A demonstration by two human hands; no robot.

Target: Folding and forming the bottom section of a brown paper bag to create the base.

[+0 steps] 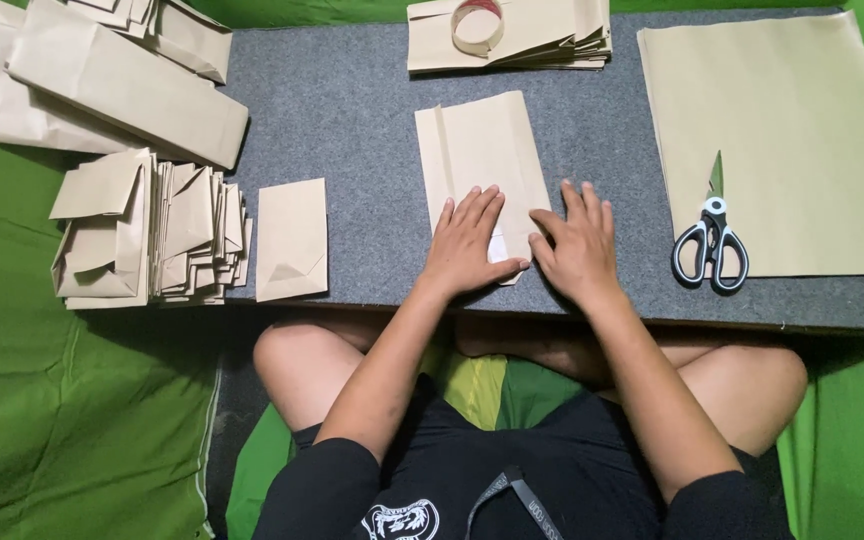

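A folded brown paper piece [477,150] lies flat on the grey felt board [352,110], its long side running away from me. My left hand [467,245] presses flat on its near end, fingers spread. My right hand [577,245] rests beside it on the paper's near right corner and the felt, fingers apart. A small white patch shows between the two thumbs. Neither hand grips anything.
A finished paper bag [292,240] lies left of my hands, beside a row of stacked bags [152,230]. Long folded sheets [122,80] sit at far left. A tape roll [477,25] rests on folded paper at the back. Scissors [710,245] lie on large sheets [782,130] at right.
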